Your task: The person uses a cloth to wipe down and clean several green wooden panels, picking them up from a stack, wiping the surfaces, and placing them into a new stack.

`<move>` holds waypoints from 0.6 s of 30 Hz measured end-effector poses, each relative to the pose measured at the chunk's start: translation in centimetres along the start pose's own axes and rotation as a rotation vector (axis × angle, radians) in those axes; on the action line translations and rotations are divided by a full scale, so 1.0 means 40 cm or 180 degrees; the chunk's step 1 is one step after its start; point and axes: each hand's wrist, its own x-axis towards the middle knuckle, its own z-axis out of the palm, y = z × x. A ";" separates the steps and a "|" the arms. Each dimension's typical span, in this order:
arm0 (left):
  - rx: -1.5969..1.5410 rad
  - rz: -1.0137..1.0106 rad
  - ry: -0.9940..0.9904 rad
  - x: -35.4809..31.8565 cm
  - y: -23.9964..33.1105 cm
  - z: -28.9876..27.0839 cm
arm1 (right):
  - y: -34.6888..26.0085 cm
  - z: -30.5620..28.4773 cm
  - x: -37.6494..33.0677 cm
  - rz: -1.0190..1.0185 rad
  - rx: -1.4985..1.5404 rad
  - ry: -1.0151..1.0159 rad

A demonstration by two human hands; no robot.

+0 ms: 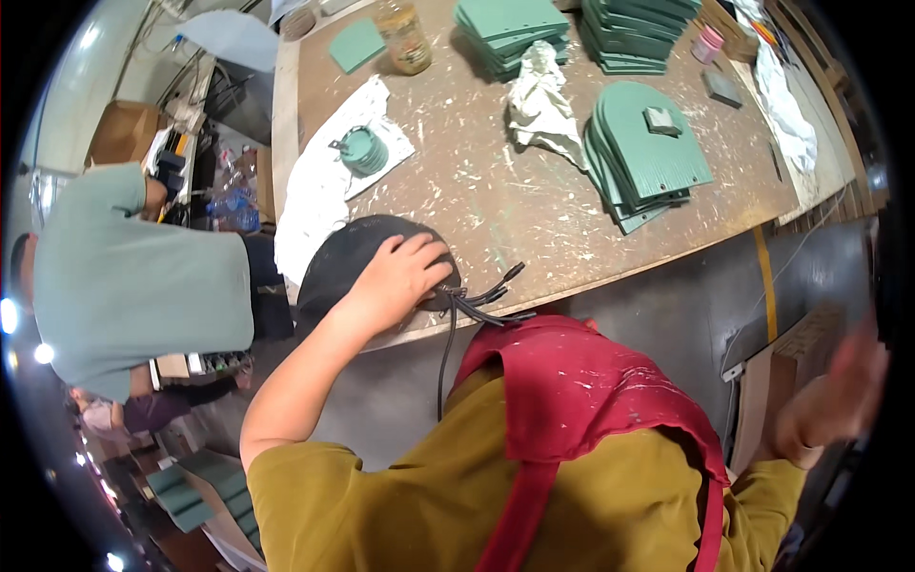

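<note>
A black, round, disc-like piece (353, 253) lies at the near left edge of the table and partly overhangs it. Several black cables with plug ends (481, 300) come off its right side, and one hangs down past the edge. My left hand (405, 272) rests on top of the disc, its fingers stretched out and slightly apart; the thumb is hidden. Far out to the right, away from the table, my right hand (839, 391) is smeared by motion, and its fingers cannot be made out.
Green rounded panels (648, 143) are stacked at the right, with a small grey block (660, 120) on top. More green stacks (510, 29), a crumpled white cloth (543, 100), a jar (405, 38) and a green-stained tin (364, 150) on white cloth lie farther back. Another person (143, 276) stands left.
</note>
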 end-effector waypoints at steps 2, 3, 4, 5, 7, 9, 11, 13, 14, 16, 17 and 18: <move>-0.0049 -0.0293 0.0056 -0.035 0.030 0.007 | 0.006 0.163 -0.006 0.0672 0.0852 -0.0108; 0.0033 -0.0110 0.0187 -0.053 0.055 0.012 | 0.011 0.222 0.001 0.0300 0.1011 -0.0593; 0.0136 0.0118 0.0319 -0.056 0.074 0.009 | 0.013 0.279 -0.022 0.0052 0.1001 -0.1004; 0.0265 0.0227 0.0507 -0.063 0.080 0.035 | 0.006 0.315 -0.030 -0.0109 0.1053 -0.1313; 0.0436 0.0094 0.0356 -0.049 0.070 0.061 | 0.003 0.397 -0.085 0.0122 0.1559 -0.1385; 0.0694 -0.0042 0.0363 -0.029 0.052 0.070 | -0.016 0.439 -0.125 0.0459 0.1912 -0.1670; 0.0604 0.0056 0.0185 -0.012 0.013 0.064 | -0.022 0.469 -0.147 0.0465 0.2122 -0.2017; 0.0459 0.0235 0.0335 -0.013 -0.008 0.044 | -0.030 0.490 -0.155 0.0511 0.2441 -0.2460; 0.0498 0.0222 0.0335 -0.018 -0.017 0.026 | -0.037 0.502 -0.156 0.0498 0.2452 -0.2544; -0.0013 -0.0116 0.0544 -0.038 -0.034 -0.021 | -0.049 0.528 -0.149 0.0498 0.2600 -0.2672; -0.0197 -0.0115 0.0799 -0.047 -0.039 -0.048 | -0.053 0.545 -0.144 0.0467 0.2604 -0.2640; -0.0415 -0.0216 0.0899 -0.058 -0.045 -0.071 | -0.057 0.561 -0.136 0.0467 0.2810 -0.2772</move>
